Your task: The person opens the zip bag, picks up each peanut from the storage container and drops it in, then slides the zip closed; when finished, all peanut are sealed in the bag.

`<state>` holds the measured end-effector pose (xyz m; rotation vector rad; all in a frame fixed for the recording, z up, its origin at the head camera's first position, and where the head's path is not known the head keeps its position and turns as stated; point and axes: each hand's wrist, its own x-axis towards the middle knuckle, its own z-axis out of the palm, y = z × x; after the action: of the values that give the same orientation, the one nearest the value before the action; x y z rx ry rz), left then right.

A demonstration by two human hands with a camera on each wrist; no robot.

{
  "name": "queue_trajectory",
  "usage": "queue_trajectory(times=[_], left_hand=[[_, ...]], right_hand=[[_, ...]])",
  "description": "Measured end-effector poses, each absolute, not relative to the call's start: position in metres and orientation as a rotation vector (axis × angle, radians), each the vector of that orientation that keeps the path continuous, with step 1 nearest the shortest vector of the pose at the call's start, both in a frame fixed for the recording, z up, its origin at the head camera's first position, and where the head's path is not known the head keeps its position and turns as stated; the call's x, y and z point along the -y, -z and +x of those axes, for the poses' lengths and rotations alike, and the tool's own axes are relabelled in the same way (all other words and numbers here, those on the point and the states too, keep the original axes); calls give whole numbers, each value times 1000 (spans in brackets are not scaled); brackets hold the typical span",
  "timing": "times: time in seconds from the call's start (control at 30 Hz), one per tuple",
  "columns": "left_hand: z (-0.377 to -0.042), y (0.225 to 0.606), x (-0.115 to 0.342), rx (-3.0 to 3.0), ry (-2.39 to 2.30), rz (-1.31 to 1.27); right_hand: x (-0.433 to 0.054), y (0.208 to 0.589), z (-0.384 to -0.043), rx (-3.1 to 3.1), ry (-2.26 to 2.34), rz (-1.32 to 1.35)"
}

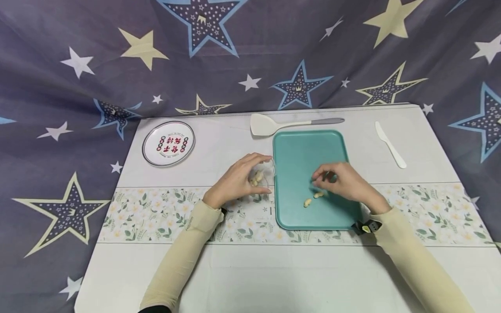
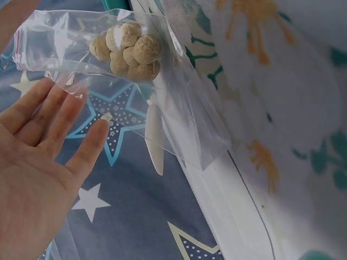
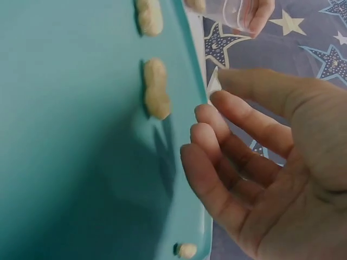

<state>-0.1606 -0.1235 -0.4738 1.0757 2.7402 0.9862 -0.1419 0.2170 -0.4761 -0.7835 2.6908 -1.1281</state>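
Note:
My left hand (image 1: 238, 178) holds a clear zip bag (image 2: 187, 127) between its thumb and fingers at the left edge of the green tray (image 1: 305, 152). Several unshelled peanuts (image 2: 133, 51) lie clustered inside the bag. Over the tray is my right hand (image 1: 342, 180), its fingers (image 3: 209, 168) loosely bent and nothing visible between them and the thumb. Below it, a peanut (image 1: 318, 194) and another peanut (image 1: 307, 202) lie on the tray. In the right wrist view a third peanut (image 3: 187, 250) sits near the tray's edge.
A white spatula (image 1: 264, 125) with a grey handle lies behind the tray. To the right is a white plastic knife (image 1: 391, 145). A round plate (image 1: 169, 157) with red lettering stands at the back left. A star-patterned curtain (image 1: 250, 65) hangs behind the table.

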Motion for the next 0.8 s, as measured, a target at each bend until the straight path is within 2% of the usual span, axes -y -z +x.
queue_trajectory(times=[0.8], left_hand=[[-161, 476, 122, -2742, -997, 1074]], right_hand=[[-221, 492, -133, -2665, 1020, -741]])
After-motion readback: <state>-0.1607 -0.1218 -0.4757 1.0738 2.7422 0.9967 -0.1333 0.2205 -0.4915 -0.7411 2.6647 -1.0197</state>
